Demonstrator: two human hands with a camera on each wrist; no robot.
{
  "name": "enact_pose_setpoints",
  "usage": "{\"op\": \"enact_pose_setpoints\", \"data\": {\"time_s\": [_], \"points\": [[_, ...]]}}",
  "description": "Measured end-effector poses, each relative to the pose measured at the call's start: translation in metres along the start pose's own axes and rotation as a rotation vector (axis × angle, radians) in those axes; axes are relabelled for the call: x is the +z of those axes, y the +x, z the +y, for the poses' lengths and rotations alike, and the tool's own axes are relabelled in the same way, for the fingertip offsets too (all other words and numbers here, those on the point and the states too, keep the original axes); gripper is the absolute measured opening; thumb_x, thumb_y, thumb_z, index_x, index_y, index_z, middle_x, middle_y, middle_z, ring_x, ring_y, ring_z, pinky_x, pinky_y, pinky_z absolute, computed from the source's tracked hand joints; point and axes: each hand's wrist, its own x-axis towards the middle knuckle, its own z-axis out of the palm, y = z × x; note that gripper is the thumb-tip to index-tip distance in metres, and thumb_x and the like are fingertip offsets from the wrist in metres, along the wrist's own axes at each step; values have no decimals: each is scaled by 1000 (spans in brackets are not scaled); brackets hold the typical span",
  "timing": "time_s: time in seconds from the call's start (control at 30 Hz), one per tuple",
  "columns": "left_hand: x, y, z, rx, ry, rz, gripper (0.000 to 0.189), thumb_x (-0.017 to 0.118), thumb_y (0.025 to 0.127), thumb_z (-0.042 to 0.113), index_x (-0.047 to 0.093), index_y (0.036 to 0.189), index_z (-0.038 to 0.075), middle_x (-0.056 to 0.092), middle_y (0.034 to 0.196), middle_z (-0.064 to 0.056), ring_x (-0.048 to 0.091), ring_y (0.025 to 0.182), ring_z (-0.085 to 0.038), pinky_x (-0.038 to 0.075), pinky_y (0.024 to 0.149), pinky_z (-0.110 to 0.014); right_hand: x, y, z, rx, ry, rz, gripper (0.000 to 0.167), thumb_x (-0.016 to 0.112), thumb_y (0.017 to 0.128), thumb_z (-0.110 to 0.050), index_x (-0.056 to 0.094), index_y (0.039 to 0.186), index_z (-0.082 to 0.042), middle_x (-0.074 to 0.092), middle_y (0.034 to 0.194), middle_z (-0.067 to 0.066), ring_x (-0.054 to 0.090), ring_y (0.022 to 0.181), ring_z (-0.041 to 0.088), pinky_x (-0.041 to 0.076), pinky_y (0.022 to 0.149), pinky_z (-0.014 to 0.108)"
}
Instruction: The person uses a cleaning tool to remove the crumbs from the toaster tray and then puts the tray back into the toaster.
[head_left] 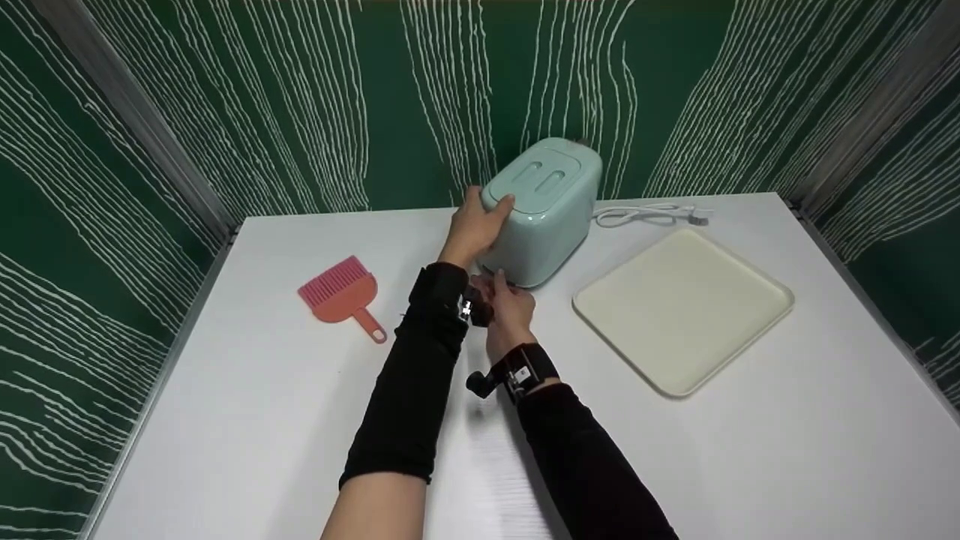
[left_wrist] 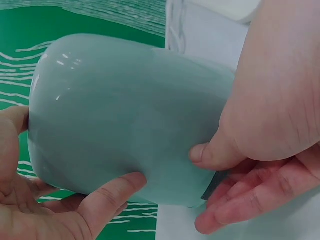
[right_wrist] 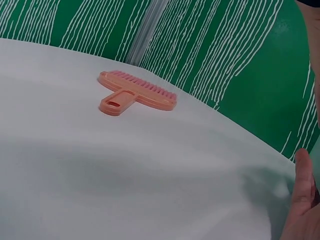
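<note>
A mint-green toaster (head_left: 536, 240) with two slots in its top stands at the back of the white table, turned at an angle. My left hand (head_left: 472, 231) grips its upper near-left corner, the thumb near the top edge. Low on the same end is my right hand (head_left: 512, 309). In the left wrist view the right thumb (left_wrist: 201, 152) presses the toaster's glossy face, while the other fingers lie by its bottom edge. Whether the base is lifted off the table I cannot tell. The right wrist view catches only part of the right hand (right_wrist: 301, 200).
Left of the hands lies an orange brush (head_left: 349, 296) with pink bristles. A cream square tray (head_left: 682, 315) lies to the right. Behind it a white cable (head_left: 637, 214) with a plug is bundled near the table's back edge. A green wall with white lines rises behind.
</note>
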Motion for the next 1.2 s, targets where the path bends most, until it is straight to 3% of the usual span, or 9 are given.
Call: {"op": "enact_pose_setpoints", "data": {"time_s": [0.47, 0.7, 0.83, 1.0, 1.2], "points": [[-2, 0, 5, -1, -7, -19, 65, 52, 111, 50, 33, 161, 12, 46, 165, -15, 51, 147, -27, 51, 113, -42, 5, -3, -8, 14, 4, 63, 30, 68, 107, -18, 77, 99, 9, 79, 76, 10, 76, 73, 18, 55, 66, 22], [-2, -1, 6, 3, -6, -4, 65, 52, 111, 50, 34, 160, 12, 47, 164, -15, 52, 148, -27, 50, 115, -43, 8, -10, -7, 14, -114, 110, 39, 63, 110, -29, 76, 115, 7, 82, 89, 12, 73, 70, 11, 56, 67, 22], [-2, -2, 4, -1, -15, -5, 65, 52, 111, 51, 34, 161, 13, 47, 164, -15, 52, 148, -27, 50, 116, -45, 6, -8, -6, 22, -131, 87, 37, 58, 112, -25, 73, 122, 7, 82, 100, 16, 72, 72, 9, 57, 70, 21], [-2, -2, 0, -4, -42, -18, 67, 52, 111, 52, 32, 162, 13, 46, 165, -16, 52, 147, -28, 51, 115, -45, 2, -1, -6, -15, -183, 57, 31, 56, 111, -11, 67, 122, 17, 73, 84, 12, 64, 63, 8, 53, 62, 19], [-4, -2, -1, -21, -36, -42, 68, 51, 111, 52, 30, 163, 14, 43, 167, -14, 50, 148, -26, 50, 114, -42, -1, 4, -10, 76, -6, 22, 29, 58, 107, 0, 60, 129, 19, 74, 82, 14, 67, 60, 12, 52, 52, 19]]}}
